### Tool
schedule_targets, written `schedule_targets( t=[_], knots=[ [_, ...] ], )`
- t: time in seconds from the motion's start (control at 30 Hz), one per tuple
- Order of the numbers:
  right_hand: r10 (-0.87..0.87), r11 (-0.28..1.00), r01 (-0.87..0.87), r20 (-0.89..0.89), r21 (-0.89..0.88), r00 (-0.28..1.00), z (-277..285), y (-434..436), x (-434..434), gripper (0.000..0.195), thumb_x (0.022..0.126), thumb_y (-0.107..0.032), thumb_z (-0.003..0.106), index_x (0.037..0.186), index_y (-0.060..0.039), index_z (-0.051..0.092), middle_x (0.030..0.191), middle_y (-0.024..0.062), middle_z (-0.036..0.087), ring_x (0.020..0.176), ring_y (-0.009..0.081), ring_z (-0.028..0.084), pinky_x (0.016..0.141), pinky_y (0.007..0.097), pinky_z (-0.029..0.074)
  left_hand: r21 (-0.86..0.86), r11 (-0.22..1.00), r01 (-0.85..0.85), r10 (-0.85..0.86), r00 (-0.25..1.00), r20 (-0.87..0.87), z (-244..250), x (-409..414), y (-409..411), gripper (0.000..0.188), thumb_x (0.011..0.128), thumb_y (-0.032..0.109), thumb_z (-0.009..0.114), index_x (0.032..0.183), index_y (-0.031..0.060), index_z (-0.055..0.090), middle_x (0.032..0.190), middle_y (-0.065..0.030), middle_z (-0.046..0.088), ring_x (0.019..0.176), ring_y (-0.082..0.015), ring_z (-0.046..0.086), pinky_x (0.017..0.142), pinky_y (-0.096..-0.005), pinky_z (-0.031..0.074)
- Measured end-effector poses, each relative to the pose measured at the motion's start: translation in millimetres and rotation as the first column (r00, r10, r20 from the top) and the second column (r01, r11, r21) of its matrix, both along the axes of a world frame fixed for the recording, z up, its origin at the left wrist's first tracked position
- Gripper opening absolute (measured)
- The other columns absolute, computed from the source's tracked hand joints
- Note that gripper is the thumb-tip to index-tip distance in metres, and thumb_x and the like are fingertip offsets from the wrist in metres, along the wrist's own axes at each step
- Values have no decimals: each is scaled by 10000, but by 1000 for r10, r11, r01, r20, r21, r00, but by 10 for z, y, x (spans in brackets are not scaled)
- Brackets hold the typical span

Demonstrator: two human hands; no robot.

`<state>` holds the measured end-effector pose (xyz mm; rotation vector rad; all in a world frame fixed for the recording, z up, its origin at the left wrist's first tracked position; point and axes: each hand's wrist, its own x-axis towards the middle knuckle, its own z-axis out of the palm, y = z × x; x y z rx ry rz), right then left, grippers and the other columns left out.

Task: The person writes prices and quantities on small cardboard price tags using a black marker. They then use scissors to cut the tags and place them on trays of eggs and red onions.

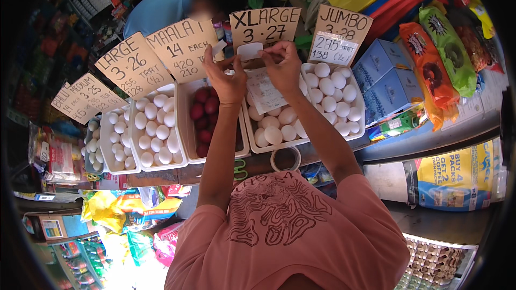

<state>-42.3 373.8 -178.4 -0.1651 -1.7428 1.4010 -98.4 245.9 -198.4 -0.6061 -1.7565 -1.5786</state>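
My right hand (282, 64) pinches the right edge of a small white paper piece (250, 51) with rounded corners. At its left edge are the fingertips of my left hand (226, 73), which also has a small white strip (219, 47) at its raised finger. Both hands are above the egg trays, in front of the XLARGE cardboard sign (264, 24). Below them, a white sheet with writing (264, 90) under clear tape lies over a tray of white eggs (273, 135). Dark red eggs (204, 108) fill part of the tray beneath my left forearm.
Green-handled scissors (240, 169) and a tape roll (285, 159) lie at the counter's near edge. More egg trays (141, 165) with cardboard price signs stand left, and a JUMBO sign (339, 34) right. Blue boxes (389, 88) and snack packs (429, 68) are farther right. A person in blue (157, 8) is across the counter.
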Motion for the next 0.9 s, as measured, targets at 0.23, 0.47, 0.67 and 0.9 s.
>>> schedule_targets(
  t=[0.23, 0.47, 0.67, 0.9],
  knots=[
    [6, 1000, -6, -13, 0, 1000, 6, -23, 7, 344, 868, -36, 819, 1016, -9, 510, 934, 111, 746, 831, 123, 699, 734, 259, 560, -46, 997, -54, 53, 998, -32, 10, -21, -3, 796, 819, -59, 755, 1492, -73, 331, 842, -118, 721, 1094, -290, 548, 901, -361, 480],
    [2, 1000, -2, -19, 3, 1000, -4, -30, -13, 323, 866, -36, 819, 995, -8, 525, 933, 110, 748, 827, 126, 701, 727, 264, 562, -36, 999, -38, 36, 998, -52, -59, -66, -4, 807, 817, -74, 750, 1504, -57, 327, 1062, -143, 590, 898, -218, 651, 796, -310, 507],
    [-34, 999, 34, -24, 22, 999, 4, -32, -17, 319, 862, -32, 822, 988, -9, 530, 927, 103, 743, 822, 124, 692, 743, 267, 558, -82, 993, -91, 80, 989, -126, -52, -110, 3, 815, 814, -86, 746, 1510, -46, 325, 1105, -147, 570, 748, -164, 669, 694, -250, 539],
    [-24, 999, 27, -56, 44, 998, -13, -21, -40, 315, 862, -22, 818, 988, -13, 530, 925, 102, 740, 827, 123, 693, 747, 265, 557, -78, 992, -100, 87, 985, -151, -37, -126, 4, 808, 814, -86, 749, 1504, -54, 330, 1118, -153, 548, 753, -174, 678, 670, -247, 541]
  ],
)
